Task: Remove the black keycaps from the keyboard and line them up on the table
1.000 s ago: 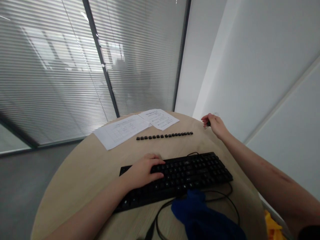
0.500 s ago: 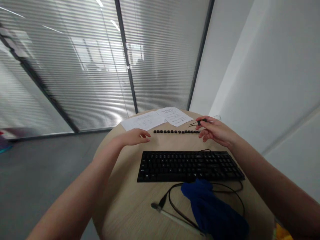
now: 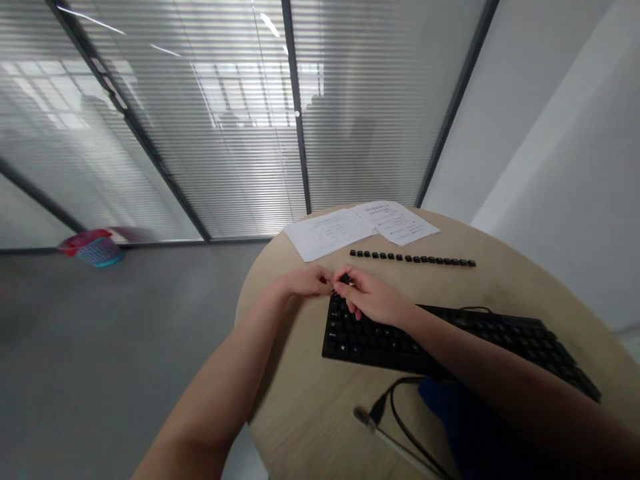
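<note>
My right hand is closed around a keycap puller, whose black grip shows between the thumb and fingers. It is over the far left corner of a black keyboard. My left hand meets it there, with bent fingers drawn together at the puller's wire end. What the left fingers hold, if anything, is hidden. Beyond the hands, a row of small black keycaps runs across the round wooden table. My right forearm covers part of the keyboard.
Printed papers lie at the table's far edge. In front of the keyboard are a black cable, a thin brush-like tool and a blue cloth. A basket stands on the floor to the left.
My right hand has moved left with the keycap puller, from the right end of the keycap row to the keyboard's far left corner. My left fingers have closed beside it. The view has shifted left.
</note>
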The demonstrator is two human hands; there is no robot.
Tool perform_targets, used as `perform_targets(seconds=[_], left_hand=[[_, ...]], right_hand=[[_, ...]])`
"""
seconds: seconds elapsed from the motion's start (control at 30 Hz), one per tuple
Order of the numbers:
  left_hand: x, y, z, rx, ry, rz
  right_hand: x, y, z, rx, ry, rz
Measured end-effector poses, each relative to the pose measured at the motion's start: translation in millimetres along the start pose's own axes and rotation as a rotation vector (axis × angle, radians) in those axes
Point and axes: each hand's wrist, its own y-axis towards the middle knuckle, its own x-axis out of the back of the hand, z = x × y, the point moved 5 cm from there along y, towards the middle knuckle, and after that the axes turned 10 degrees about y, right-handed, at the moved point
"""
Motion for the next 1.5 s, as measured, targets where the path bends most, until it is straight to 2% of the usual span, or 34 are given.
perform_targets(seconds=[0.17, 0.27, 0.57, 0.9, 1.1, 1.23, 1.5], left_hand=[[-5.9, -0.9, 4.7, 0.037, -0.048, 0.056], [-9.4, -0.6, 6.7, 0.051, -0.070, 0.087], [-11.3, 1.2, 10.9, 0.044, -0.129, 0.123], [-9.8, 2.1, 9.5, 0.047, -0.143, 0.092], [-9.9, 1.6, 7.7, 0.041, -0.144, 0.094], [-10.3, 1.1, 6.1, 0.036, -0.151, 0.089], [-10.3, 1.6, 6.8, 0.051, -0.146, 0.083]], right_hand=[[8.6, 6.1, -35.8, 0.013, 0.108, -0.141], [11.3, 4.3, -44.7, -0.010, 0.137, -0.167], [8.6, 2.5, -37.2, 0.023, 0.117, -0.133], [8.9, 1.9, -36.3, 0.105, -0.114, -0.071], [2.5, -2.8, -19.6, 0.212, -0.268, -0.016], [-2.4, -2.9, -15.7, 0.220, -0.367, 0.033], [-4.1, -1.3, -16.4, 0.225, -0.413, 0.014]])
